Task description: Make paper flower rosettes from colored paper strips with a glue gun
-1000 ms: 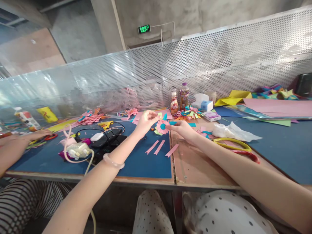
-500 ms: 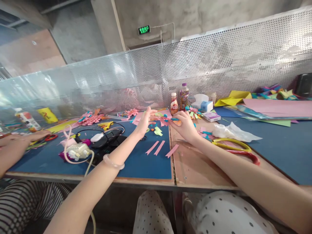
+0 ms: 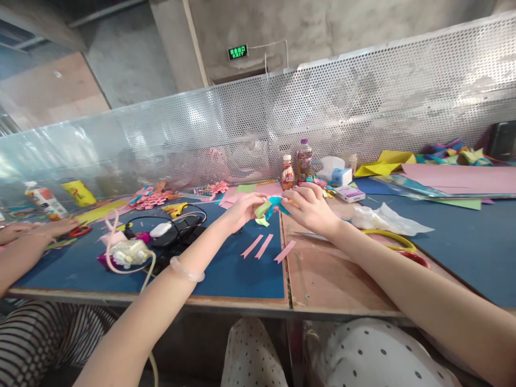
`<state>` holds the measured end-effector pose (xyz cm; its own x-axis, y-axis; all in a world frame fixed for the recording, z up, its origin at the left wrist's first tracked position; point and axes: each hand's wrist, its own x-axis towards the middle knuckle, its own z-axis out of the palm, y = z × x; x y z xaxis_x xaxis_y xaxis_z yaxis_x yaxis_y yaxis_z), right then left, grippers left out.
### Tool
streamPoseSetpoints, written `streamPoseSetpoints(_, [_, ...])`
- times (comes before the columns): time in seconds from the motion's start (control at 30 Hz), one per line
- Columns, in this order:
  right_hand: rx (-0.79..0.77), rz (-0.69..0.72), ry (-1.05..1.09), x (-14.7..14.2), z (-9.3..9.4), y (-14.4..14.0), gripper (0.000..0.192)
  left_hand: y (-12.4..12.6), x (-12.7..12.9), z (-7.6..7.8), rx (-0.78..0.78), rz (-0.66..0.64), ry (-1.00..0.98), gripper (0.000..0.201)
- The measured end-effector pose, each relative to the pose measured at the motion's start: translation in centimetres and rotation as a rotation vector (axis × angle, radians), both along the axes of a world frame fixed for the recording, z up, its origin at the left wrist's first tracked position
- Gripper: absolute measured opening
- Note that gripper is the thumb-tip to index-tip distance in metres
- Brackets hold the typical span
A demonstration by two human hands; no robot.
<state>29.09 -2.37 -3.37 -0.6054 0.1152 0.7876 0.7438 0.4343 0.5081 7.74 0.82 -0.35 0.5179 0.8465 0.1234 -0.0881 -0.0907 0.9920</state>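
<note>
Your left hand (image 3: pixel 242 208) pinches a light green folded paper piece (image 3: pixel 263 208); your right hand (image 3: pixel 309 207) grips a teal paper piece (image 3: pixel 277 202) touching it, both above the blue-topped table (image 3: pixel 226 269), near three pink paper strips (image 3: pixel 266 246).

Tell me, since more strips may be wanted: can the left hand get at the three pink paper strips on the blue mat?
Probably yes. The pink paper strips lie bare on the blue mat just below the left hand, nothing between; but its fingers pinch a green paper piece.
</note>
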Motion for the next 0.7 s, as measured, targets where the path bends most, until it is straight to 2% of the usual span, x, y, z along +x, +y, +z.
streamPoseSetpoints(0.13, [-0.017,0.029,-0.031,-0.06,0.01,-0.09,0.018,0.19,0.0,-0.1,-0.009,0.027,0.005,0.026])
streamPoseSetpoints(0.3, [0.007,-0.034,-0.072,-0.09,0.06,-0.21,0.021,0.11,0.09,-0.24,-0.017,0.071,0.005,0.029])
streamPoseSetpoints(0.47, [0.097,-0.024,-0.105,-0.21,0.04,-0.2,0.02,0.19,0.13,-0.43,-0.023,0.086,0.012,0.031])
streamPoseSetpoints(0.63, [0.03,0.02,-0.102,-0.35,-0.04,-0.13,0.019,0.06,0.15,-0.46,-0.021,0.091,0.012,0.032])
streamPoseSetpoints(0.7, [0.055,0.014,-0.112,-0.4,-0.01,-0.17,0.019,-0.03,0.21,-0.44,-0.025,0.081,0.004,0.032])
